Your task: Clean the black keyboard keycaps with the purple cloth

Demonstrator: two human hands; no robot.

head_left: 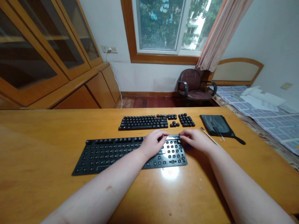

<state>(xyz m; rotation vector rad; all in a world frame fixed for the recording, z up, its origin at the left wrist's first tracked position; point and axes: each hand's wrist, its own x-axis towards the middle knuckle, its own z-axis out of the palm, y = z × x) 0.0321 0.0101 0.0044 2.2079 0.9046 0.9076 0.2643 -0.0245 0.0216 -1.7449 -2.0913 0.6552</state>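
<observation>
A black keyboard [105, 158] lies on the table in front of me. Small square key switches show bare over most of it, while a row of keycaps sits along its far edge. My left hand [154, 143] rests over the keyboard's right part, with its fingers curled together near the far edge. At the far right corner is my right hand [195, 139], its thumb and fingers drawn together by the edge; whatever is between them is too small to tell. Behind the keyboard, loose black keycaps [143, 122] are laid out in keyboard order, with a separate number-pad block [186, 120] at their right.
A black pouch [216, 125] with tweezers-like metal prongs on it lies to the right. Beside it is a thin brush [207, 135], partly behind my right forearm. Beyond the wooden table [46, 133] stand a chair [192, 84], a bed [263, 112] and a glass-door cabinet [58, 74].
</observation>
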